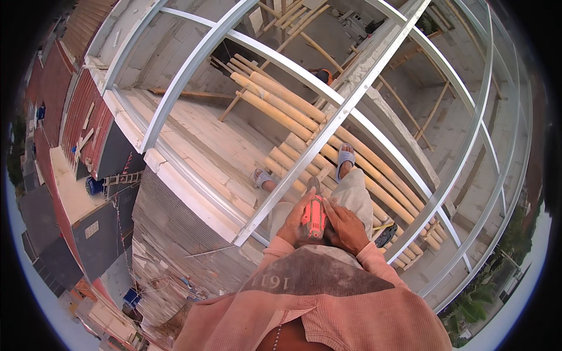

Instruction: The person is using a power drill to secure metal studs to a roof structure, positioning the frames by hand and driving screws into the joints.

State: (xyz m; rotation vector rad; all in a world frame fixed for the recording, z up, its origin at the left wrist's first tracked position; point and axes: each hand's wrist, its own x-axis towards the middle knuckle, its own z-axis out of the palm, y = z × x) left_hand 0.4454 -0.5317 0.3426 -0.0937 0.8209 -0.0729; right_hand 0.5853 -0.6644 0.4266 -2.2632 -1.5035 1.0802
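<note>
In front of my belly I hold a red and black power drill (315,217), its dark front end pointing away from me. My left hand (294,221) is closed around its left side. The fingers of my right hand (345,224) are bent against its right side, partly hidden underneath. A silvery metal roof beam (304,161) crosses diagonally just ahead of the drill. My feet, in grey sandals (346,157), are beyond my hands, one on and one beside a row of bamboo poles (287,117).
More metal beams (439,202) form a frame around me. A dark object (386,235) lies on the poles to my right. Block walls (398,126) and another person (324,75) are below. The building edge (187,199) drops away left toward red roofs (93,117).
</note>
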